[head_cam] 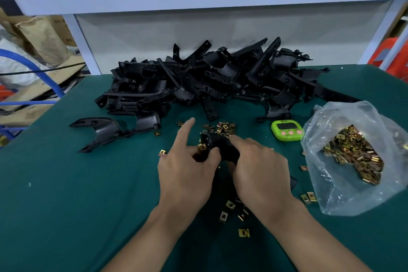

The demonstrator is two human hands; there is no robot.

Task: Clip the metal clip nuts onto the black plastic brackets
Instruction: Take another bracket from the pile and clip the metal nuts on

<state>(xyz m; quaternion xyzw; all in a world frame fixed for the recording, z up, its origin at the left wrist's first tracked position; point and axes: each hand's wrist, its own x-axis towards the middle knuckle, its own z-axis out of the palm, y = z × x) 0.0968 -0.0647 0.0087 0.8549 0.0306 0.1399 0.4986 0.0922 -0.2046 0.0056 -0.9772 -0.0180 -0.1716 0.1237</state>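
Left hand and right hand nearest, over the bench. Left fingers pinch a clip nut at the edge of the black bracket, index straight out; right fingers wrap the bracket's other end. Bracket likely light, stiff: hold the body near the tab. Nut small, springy, probably slippery: push it from its closed edge. Hands hide most of the bracket, so seating is unclear. Spare nuts in bag.
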